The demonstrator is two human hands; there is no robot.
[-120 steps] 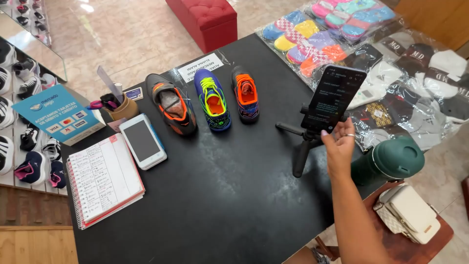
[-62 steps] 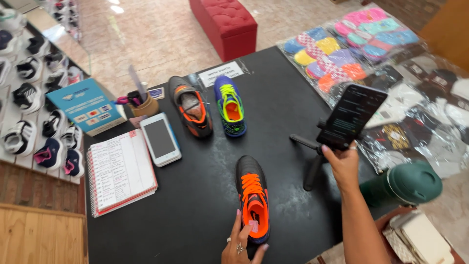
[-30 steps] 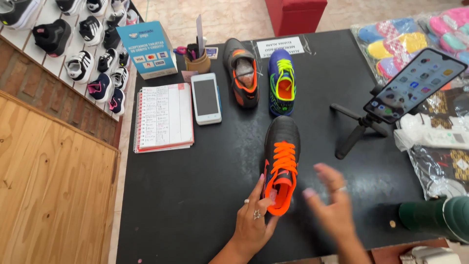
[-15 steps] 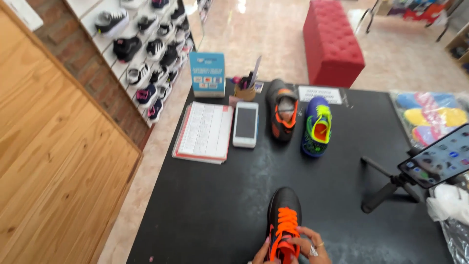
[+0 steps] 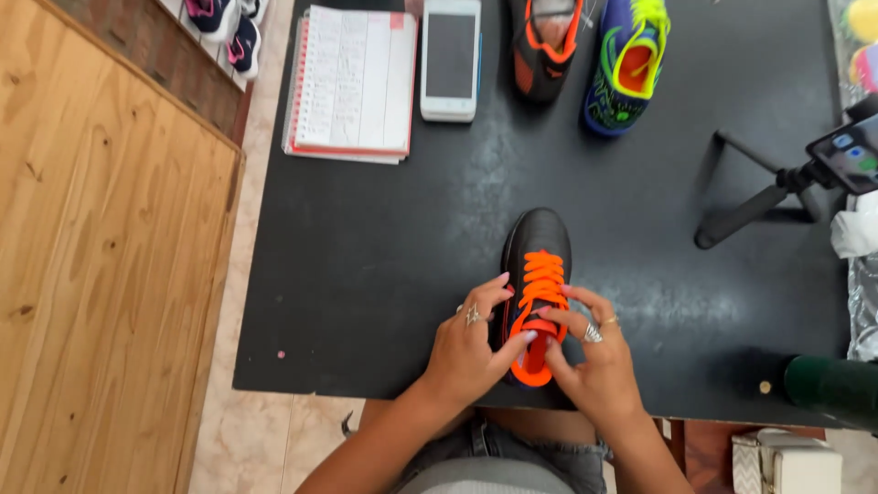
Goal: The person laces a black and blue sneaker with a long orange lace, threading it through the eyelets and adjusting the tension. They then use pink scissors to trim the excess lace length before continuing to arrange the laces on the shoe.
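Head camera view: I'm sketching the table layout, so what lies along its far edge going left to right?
Notebook → white phone → black and orange shoe → blue and yellow-green shoe. Nearer, the left hand and right hand hold the black shoe with orange laces.

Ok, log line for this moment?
left hand: on black orange-laced shoe | right hand: at its laces | black tabletop

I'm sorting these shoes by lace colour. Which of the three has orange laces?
The black shoe between both hands, nearest the table's near edge. The blue shoe at the far edge has a yellow-green opening; the dark shoe beside it shows an orange lining.
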